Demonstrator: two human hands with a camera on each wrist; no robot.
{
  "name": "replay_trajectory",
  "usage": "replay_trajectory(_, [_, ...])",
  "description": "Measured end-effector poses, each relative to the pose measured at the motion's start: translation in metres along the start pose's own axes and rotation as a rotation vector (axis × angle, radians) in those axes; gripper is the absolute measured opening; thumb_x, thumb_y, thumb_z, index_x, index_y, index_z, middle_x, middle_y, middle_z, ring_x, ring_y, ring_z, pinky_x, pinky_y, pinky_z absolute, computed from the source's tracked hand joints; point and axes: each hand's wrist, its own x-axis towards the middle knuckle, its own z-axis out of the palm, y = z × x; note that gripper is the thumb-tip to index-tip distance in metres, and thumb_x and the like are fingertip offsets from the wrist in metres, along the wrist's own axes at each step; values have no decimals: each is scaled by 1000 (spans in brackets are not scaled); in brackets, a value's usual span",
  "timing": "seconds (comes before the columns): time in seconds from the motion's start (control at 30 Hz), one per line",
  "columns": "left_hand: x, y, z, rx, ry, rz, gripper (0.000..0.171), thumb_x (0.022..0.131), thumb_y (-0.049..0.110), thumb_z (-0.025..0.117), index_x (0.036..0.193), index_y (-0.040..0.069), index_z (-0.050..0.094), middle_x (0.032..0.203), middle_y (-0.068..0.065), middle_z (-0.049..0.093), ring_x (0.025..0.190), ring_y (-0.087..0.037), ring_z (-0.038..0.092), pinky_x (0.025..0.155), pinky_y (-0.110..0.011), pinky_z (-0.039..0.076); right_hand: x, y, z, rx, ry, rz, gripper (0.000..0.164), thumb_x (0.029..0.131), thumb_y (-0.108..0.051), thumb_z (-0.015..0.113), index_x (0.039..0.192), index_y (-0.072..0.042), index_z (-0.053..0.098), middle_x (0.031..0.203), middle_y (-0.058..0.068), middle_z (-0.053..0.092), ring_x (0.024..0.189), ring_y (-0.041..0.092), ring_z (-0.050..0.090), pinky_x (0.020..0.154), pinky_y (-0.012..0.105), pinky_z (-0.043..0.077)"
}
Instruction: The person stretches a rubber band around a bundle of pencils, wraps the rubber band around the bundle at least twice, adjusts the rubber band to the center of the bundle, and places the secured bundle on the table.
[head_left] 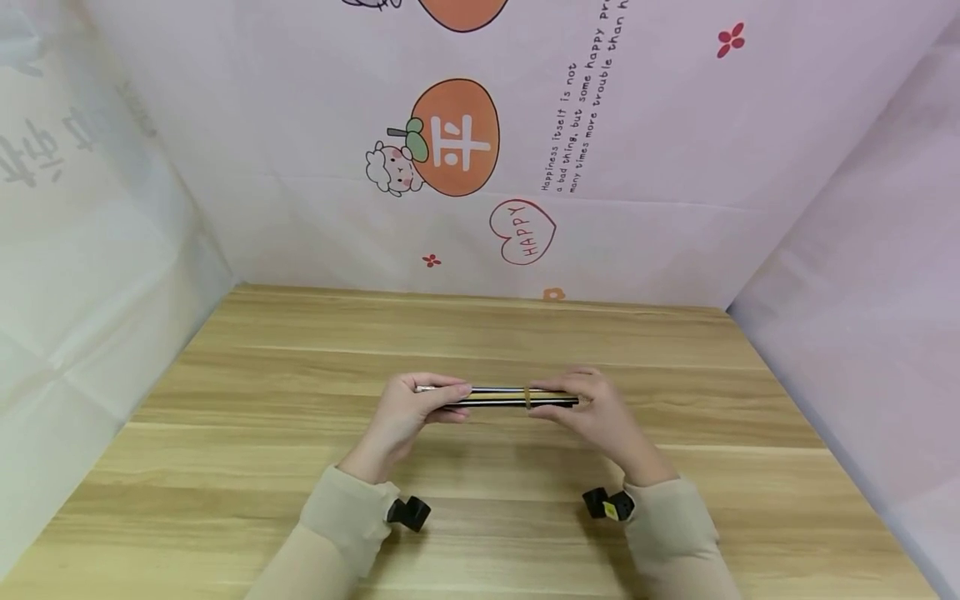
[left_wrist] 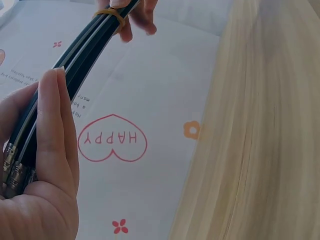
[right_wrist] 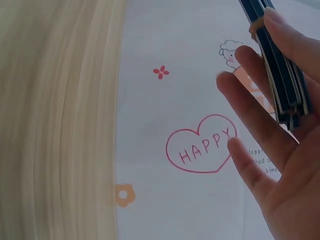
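Observation:
A bundle of dark pencils (head_left: 495, 397) with light stripes is held level above the table, between both hands. My left hand (head_left: 407, 413) grips its left end, with the thumb along the near side. Metal ferrules (left_wrist: 16, 176) show at that end in the left wrist view, close to the palm. My right hand (head_left: 603, 417) pinches the other end between thumb and index finger, its remaining fingers spread. A tan rubber band (head_left: 527, 398) circles the bundle right at the right fingertips. Flat pencil ends (right_wrist: 291, 114) point toward the right palm.
The wood-grain table (head_left: 480, 333) meets a white printed backdrop (head_left: 315, 217) at the back. White sheets (head_left: 877, 275) rise along both sides. Small black cameras (head_left: 409, 513) sit at the two cuffs.

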Motion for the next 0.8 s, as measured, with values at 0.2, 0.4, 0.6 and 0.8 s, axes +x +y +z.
replay_trajectory(0.2, [0, -1, 3, 24, -15, 13, 30, 86, -1, 73, 110, -17, 66, 100, -18, 75, 69, -17, 74, 73, -32, 65, 4, 2, 4, -180, 32, -230, 32, 70, -17, 88, 99, -7, 79, 91, 3, 78, 82, 18, 71, 78, 39, 57])
replay_trajectory(0.4, [1, -2, 3, 34, 7, 7, 28, 86, 0, 73, 109, -16, 68, 107, -28, 71, 68, -16, 74, 74, -31, 65, 6, 0, 10, -291, 103, -390, 36, 66, -17, 88, 96, -2, 78, 90, 8, 78, 76, 18, 74, 76, 41, 58])
replay_trajectory(0.6, [2, -3, 1, 36, 13, 10, 29, 85, 1, 74, 109, -15, 68, 105, -26, 72, 68, -15, 74, 74, -31, 65, 8, -2, 13, -334, 134, -440, 39, 66, -17, 87, 100, 0, 77, 92, 10, 78, 76, 19, 74, 75, 40, 58])
replay_trajectory(0.8, [2, -6, 5, 42, -36, 15, 30, 87, 0, 73, 110, -17, 66, 100, -23, 73, 69, -16, 74, 74, -32, 65, 7, -5, 21, -345, 110, -445, 38, 69, -19, 86, 103, -4, 77, 94, 6, 78, 80, 18, 74, 74, 38, 58])
